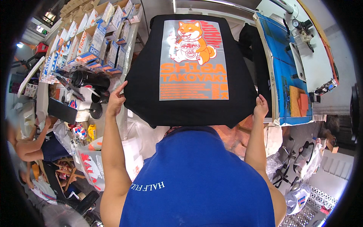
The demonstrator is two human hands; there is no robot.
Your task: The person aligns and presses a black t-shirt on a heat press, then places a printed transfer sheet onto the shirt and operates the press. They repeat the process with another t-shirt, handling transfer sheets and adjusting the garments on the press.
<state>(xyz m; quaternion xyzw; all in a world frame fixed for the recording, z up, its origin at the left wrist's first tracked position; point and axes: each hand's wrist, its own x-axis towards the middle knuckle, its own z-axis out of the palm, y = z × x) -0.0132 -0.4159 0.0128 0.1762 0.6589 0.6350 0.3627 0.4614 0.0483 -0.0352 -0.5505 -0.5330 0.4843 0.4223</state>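
A black T-shirt (pixel 193 112) is spread out in front of me. On it lies a clear film sheet (pixel 164 56) with a white and orange cartoon dog and orange lettering. At the shirt's left edge, my left hand (pixel 115 101) pinches the cloth, with the index finger stretched along it. My right hand (pixel 261 107) has its fingers closed on the lower right edge of the shirt. Both hands stay outside the film, which lies flat. The fingertips' exact hold under the cloth is hidden.
Right of the shirt stands a press with a blue bed (pixel 281 68), an orange pad (pixel 295 101) and a pressure gauge (pixel 296 23). Cardboard boxes (pixel 89 43) of small cartons crowd the left, beside a dark cylindrical device (pixel 89 79). Another person's arm (pixel 32 145) shows far left.
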